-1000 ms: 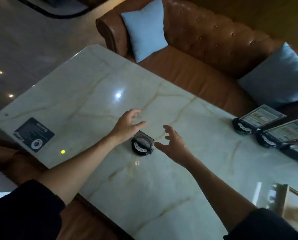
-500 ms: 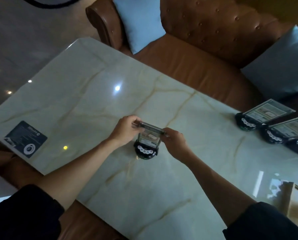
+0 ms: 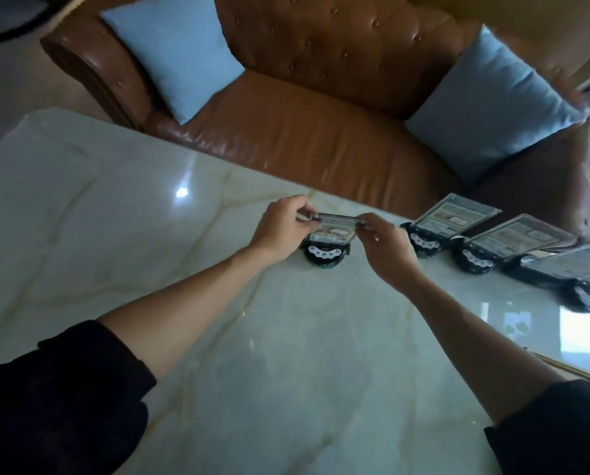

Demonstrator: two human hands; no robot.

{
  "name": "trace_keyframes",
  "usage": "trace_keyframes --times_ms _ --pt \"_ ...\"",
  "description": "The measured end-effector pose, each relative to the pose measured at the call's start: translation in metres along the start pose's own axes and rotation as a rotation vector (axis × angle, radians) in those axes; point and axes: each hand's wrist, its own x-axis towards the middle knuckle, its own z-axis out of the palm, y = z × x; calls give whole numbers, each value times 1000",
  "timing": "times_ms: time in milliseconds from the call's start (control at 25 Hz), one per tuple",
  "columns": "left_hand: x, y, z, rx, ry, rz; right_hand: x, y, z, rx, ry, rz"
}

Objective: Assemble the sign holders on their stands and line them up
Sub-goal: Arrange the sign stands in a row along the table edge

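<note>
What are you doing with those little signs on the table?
A person is putting small sign holders on round black stands. Both hands, left hand and right hand, pinch the top ends of one sign holder that sits on its stand on the marble table. To the right, more finished signs stand in a row along the table edge, in front of a brown sofa.

The room is dim around my hands. A lamp glares off the table (image 3: 115, 207) to their left, daylight to their right. Edges bend and smear.
</note>
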Motion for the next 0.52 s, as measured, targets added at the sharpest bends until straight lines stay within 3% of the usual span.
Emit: trace_keyframes --times_ms 240,520 --pt "74 38 54 20 -37 109 47 46 -43 -26 99 104" --pt "101 44 79 14 -50 80 64 69 -43 11 75 212"
